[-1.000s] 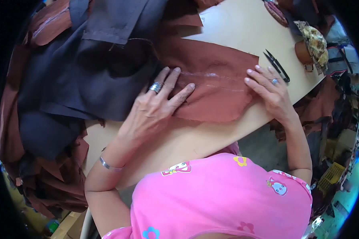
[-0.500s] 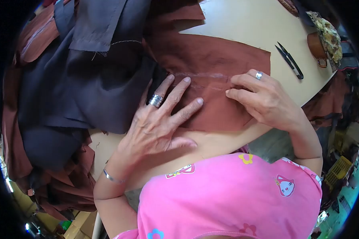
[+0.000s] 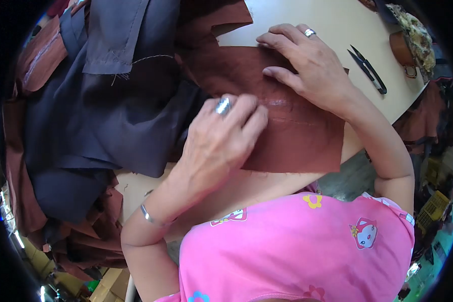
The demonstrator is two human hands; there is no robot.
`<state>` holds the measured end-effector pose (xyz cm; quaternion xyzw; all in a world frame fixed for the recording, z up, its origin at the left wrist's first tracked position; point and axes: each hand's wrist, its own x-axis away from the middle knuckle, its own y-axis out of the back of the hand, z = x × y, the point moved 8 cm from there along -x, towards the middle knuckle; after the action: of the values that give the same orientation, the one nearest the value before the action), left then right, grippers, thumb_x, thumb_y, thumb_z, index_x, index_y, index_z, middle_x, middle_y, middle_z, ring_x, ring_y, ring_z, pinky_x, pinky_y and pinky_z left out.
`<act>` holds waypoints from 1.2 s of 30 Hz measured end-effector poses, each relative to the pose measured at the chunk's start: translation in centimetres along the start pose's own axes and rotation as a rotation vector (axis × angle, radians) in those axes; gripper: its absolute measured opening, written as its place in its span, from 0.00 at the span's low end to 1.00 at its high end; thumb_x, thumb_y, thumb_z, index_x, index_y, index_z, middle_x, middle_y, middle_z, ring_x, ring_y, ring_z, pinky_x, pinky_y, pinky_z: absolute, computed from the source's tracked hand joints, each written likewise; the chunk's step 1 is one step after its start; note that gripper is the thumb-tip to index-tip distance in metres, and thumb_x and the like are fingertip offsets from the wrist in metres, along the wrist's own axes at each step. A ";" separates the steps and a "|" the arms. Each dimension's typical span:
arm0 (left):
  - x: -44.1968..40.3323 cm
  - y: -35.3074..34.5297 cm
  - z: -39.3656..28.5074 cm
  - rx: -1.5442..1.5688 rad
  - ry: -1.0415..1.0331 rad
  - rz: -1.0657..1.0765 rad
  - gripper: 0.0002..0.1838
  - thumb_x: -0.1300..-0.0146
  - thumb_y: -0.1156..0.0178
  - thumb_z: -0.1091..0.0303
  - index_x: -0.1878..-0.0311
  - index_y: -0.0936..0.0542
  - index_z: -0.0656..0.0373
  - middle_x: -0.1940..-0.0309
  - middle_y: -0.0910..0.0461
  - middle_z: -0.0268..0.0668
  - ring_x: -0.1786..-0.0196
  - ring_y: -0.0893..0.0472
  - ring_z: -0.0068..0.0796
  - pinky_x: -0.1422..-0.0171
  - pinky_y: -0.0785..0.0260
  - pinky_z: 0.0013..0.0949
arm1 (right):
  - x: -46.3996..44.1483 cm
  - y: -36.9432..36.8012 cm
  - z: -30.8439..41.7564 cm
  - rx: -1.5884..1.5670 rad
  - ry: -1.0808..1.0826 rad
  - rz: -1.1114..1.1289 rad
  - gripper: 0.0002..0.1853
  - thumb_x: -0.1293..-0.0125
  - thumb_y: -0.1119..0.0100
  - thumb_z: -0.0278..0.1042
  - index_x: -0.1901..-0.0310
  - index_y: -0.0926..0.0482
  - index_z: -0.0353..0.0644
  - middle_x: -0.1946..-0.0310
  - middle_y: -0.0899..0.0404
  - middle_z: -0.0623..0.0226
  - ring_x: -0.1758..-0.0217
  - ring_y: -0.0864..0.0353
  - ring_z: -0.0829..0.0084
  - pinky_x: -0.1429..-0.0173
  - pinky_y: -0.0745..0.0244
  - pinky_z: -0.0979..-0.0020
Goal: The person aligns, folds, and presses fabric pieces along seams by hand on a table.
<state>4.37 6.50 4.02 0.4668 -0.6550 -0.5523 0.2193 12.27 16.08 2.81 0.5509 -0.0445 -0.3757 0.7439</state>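
A reddish-brown fabric piece (image 3: 297, 146) with pale seam lines lies flat on the pale table (image 3: 246, 190). My left hand (image 3: 226, 133), with a wide ring, rests on its left part, fingers curled in and closed against the cloth; whether a fold is pinched is hidden. My right hand (image 3: 307, 65) is over the upper edge of the brown piece, fingers apart, nothing held. Dark navy fabric (image 3: 121, 116) is heaped just left of my left hand, joined or touching the brown cloth; a loose thread shows on it.
Black thread snips (image 3: 368, 70) lie right of my right hand. A brown strap with a buckle (image 3: 402, 54) and a patterned cloth (image 3: 415, 35) sit at the table's right edge. More brown fabric (image 3: 22, 171) hangs at the left, and a yellow crate (image 3: 432, 211) stands below right.
My right hand has moved from the cloth's right part up to its upper edge and spread. My left hand's fingers have gone from spread to curled. The brown cloth's lower right corner now lies flatter.
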 end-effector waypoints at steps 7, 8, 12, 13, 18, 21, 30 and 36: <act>-1.8 -1.7 1.6 -0.014 0.073 0.015 0.06 0.45 0.39 0.74 0.64 0.23 0.56 0.66 0.28 0.37 0.63 0.25 0.38 0.60 0.32 0.37 | 0.1 -0.9 -0.3 -0.049 0.060 -0.060 0.13 0.46 0.36 0.31 0.60 0.28 0.43 0.64 0.27 0.67 0.60 0.28 0.63 0.49 0.38 0.63; -2.0 -1.8 1.5 -0.011 0.073 0.019 0.06 0.45 0.39 0.74 0.64 0.24 0.57 0.66 0.28 0.37 0.64 0.26 0.39 0.60 0.32 0.37 | 0.2 -0.6 -0.1 -0.062 0.095 -0.110 0.13 0.46 0.36 0.30 0.61 0.29 0.43 0.65 0.27 0.68 0.61 0.28 0.64 0.49 0.39 0.64; -2.5 -1.8 1.3 0.027 0.072 0.051 0.06 0.45 0.39 0.74 0.65 0.25 0.57 0.68 0.29 0.38 0.63 0.27 0.40 0.60 0.33 0.38 | 0.3 -1.4 -1.3 -0.135 0.008 0.019 0.11 0.45 0.38 0.27 0.62 0.29 0.44 0.68 0.27 0.68 0.62 0.28 0.64 0.50 0.40 0.65; -2.7 -1.6 1.2 0.034 0.075 0.056 0.06 0.45 0.39 0.73 0.66 0.25 0.58 0.68 0.30 0.38 0.63 0.27 0.40 0.60 0.33 0.38 | 0.2 -1.3 -1.4 -0.153 0.003 0.025 0.11 0.45 0.39 0.26 0.61 0.29 0.44 0.68 0.27 0.69 0.61 0.27 0.65 0.50 0.40 0.65; -2.8 -2.1 1.1 -0.019 0.030 0.081 0.02 0.45 0.45 0.74 0.68 0.27 0.58 0.69 0.30 0.37 0.64 0.26 0.36 0.62 0.34 0.37 | 0.3 -1.5 -1.5 -0.194 0.027 -0.021 0.12 0.44 0.40 0.25 0.58 0.27 0.44 0.63 0.23 0.70 0.57 0.26 0.66 0.50 0.40 0.66; -2.7 -2.4 0.9 -0.073 0.014 0.078 0.02 0.45 0.45 0.73 0.68 0.28 0.59 0.70 0.30 0.38 0.65 0.27 0.36 0.62 0.35 0.37 | 0.2 -1.6 -1.6 -0.192 0.015 0.031 0.12 0.44 0.41 0.25 0.57 0.27 0.44 0.62 0.22 0.70 0.56 0.25 0.66 0.49 0.40 0.66; -2.0 -2.7 0.9 -0.094 -0.025 0.013 0.04 0.43 0.46 0.73 0.67 0.31 0.58 0.69 0.33 0.38 0.64 0.30 0.37 0.61 0.39 0.37 | 0.1 -1.6 -1.5 -0.185 0.023 0.038 0.11 0.44 0.41 0.25 0.59 0.26 0.43 0.64 0.21 0.69 0.58 0.25 0.65 0.50 0.40 0.65; -1.9 -2.2 0.8 0.041 -0.077 0.013 0.05 0.43 0.47 0.75 0.64 0.31 0.58 0.65 0.30 0.38 0.63 0.30 0.38 0.58 0.37 0.37 | 0.1 -1.7 -1.3 -0.177 0.031 0.029 0.08 0.43 0.41 0.24 0.61 0.26 0.44 0.67 0.22 0.71 0.61 0.25 0.67 0.50 0.40 0.65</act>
<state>5.46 8.61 2.16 0.4454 -0.6771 -0.5549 0.1880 12.12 16.90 0.85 0.4879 -0.0076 -0.3587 0.7958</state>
